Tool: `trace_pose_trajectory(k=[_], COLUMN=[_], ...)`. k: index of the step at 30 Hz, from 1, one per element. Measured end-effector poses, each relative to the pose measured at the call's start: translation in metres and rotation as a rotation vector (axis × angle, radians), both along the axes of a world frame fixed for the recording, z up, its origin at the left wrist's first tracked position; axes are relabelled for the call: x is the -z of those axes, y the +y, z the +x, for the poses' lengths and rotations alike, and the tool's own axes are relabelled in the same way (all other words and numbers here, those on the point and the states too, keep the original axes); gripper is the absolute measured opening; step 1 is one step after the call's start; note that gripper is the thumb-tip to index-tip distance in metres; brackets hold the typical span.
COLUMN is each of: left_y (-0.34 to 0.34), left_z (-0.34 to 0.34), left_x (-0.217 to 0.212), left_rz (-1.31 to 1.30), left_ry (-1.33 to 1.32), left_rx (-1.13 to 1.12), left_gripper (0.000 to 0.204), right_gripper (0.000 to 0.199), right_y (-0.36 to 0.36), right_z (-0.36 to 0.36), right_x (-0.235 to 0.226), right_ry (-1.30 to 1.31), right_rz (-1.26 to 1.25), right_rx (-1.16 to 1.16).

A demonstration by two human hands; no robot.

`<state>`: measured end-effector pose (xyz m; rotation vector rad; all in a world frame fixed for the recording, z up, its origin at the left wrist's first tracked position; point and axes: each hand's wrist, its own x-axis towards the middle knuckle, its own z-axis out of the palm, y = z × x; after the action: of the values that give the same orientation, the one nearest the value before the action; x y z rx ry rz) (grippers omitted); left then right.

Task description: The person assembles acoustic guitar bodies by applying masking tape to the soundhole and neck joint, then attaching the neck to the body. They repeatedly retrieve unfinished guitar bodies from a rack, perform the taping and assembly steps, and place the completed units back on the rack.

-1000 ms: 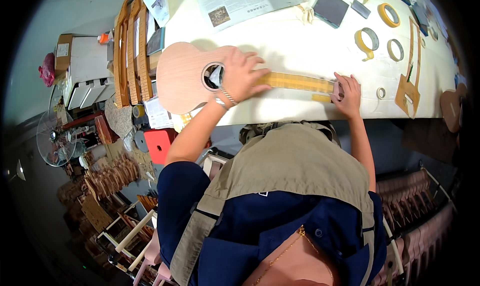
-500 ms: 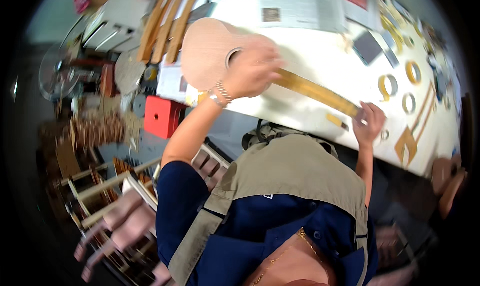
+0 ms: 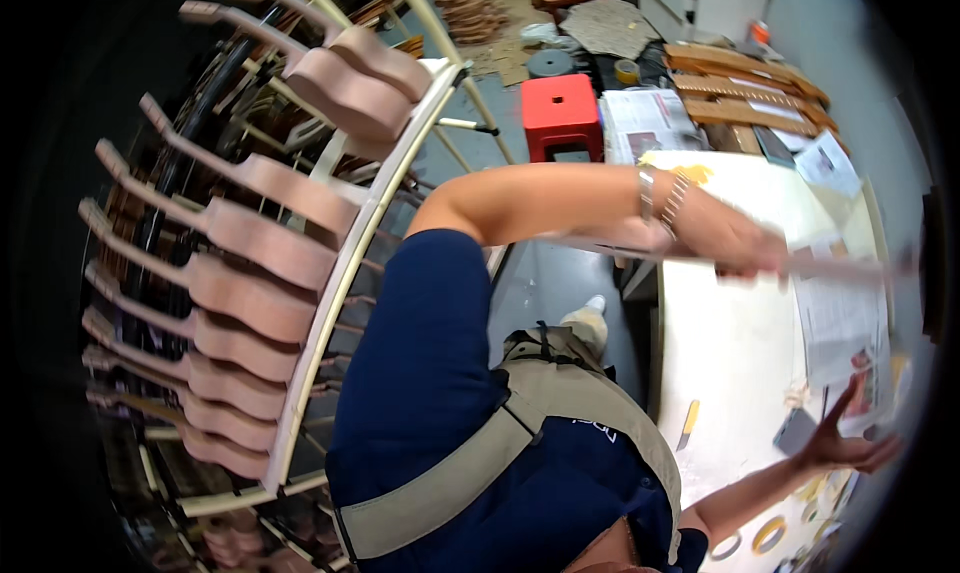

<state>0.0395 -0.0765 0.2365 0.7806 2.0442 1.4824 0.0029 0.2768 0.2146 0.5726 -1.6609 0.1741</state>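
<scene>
The left hand grips the blurred unfinished wooden ukulele above the white worktable; the right hand hovers over that table, fingers spread, holding nothing.

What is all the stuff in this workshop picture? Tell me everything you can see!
Small unfinished guitar: one, pale wood, blurred, held edge-on above the table.
Table: one, cream white, at right.
Small guitar bodies on rack: about nine showing, pinkish-brown wood, at left.
Rack: one, cream frame, left of the person.
Stool: one, red, on the floor at top.
Papers: several, white printed sheets, on the table's right side.
Tape rolls: two visible, yellowish, at the table's lower corner.
Curved wooden strips: a few, brown, top right.
Apron: one, dark blue with tan straps, worn.
Left hand: gripping the guitar, bracelets on wrist.
Right hand: open, fingers spread, holding nothing.
</scene>
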Motion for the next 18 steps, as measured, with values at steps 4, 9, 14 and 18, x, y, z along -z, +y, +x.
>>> trace_pose_trajectory(k=[4, 9, 14, 18], left_y=[-0.111, -0.236, -0.359, -0.418], left_z=[0.078, 0.200, 0.292, 0.334], left_x=[-0.051, -0.120, -0.156, -0.162], left_rz=[0.091, 0.215, 0.079, -0.181], left_ry=[0.450, 0.818, 1.137, 1.267], left_rx=[-0.867, -1.571, -1.806, -2.173], left_gripper=[0.037, 0.035, 0.033, 0.033], right_gripper=[0.053, 0.042, 0.039, 0.037], right_y=[-0.064, -0.132, -0.183, -0.232], right_z=[0.011, 0.014, 0.009, 0.008], right_x=[0.050, 0.109, 0.133, 0.143], right_ry=[-0.422, -0.892, -1.095, -1.153], right_rz=[-0.135, -0.171, -0.195, -0.139], right_rx=[-0.124, -0.344, -0.437, -0.481])
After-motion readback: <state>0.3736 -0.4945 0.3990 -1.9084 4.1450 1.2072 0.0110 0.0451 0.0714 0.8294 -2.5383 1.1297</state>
